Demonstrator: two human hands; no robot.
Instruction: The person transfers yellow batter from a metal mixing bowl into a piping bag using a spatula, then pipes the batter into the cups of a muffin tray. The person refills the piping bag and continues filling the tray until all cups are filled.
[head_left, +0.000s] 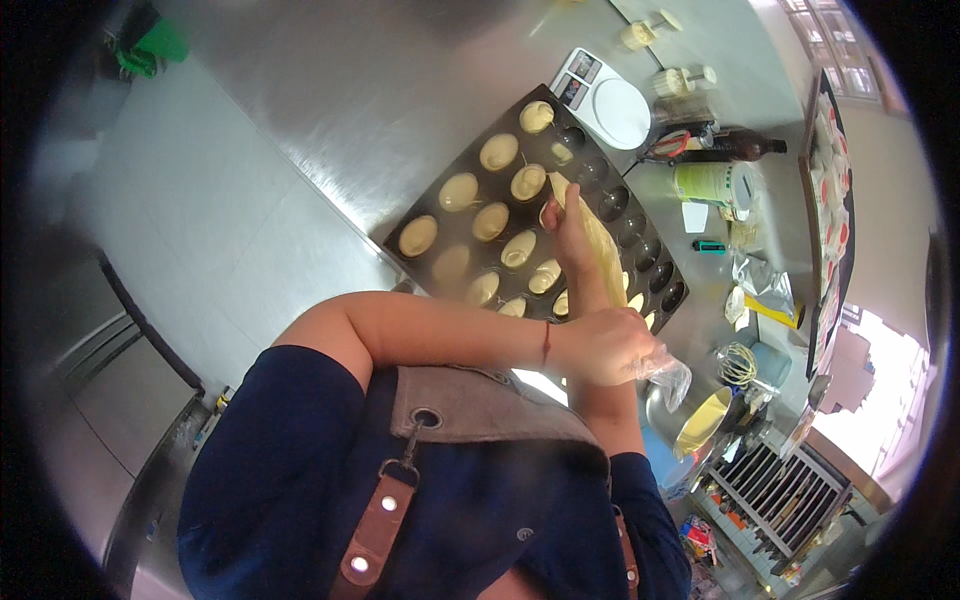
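Observation:
A clear piping bag (602, 238) full of pale yellow batter lies slantwise across a dark moulded baking tray (469, 217). My left hand (609, 346) is clenched around the bag's gathered top, and loose plastic sticks out past the fist. My right hand (568, 232) holds the lower part of the bag near its narrow tip. That tip is beside a batter-filled oval cavity (529, 182). Several other cavities hold batter, while those along the right side, such as a bare dark cavity (613, 202), show none. One cavity (561, 154) has only a small dab. My forearms hide the tray's near part.
A white kitchen scale (621, 112) touches the tray's far corner. To the right are scissors (671, 144), a dark bottle (750, 144), a green-labelled tub (709, 184), a whisk (739, 365) and a metal bowl (701, 424) with batter. Two plunger moulds (641, 34) stand farther back.

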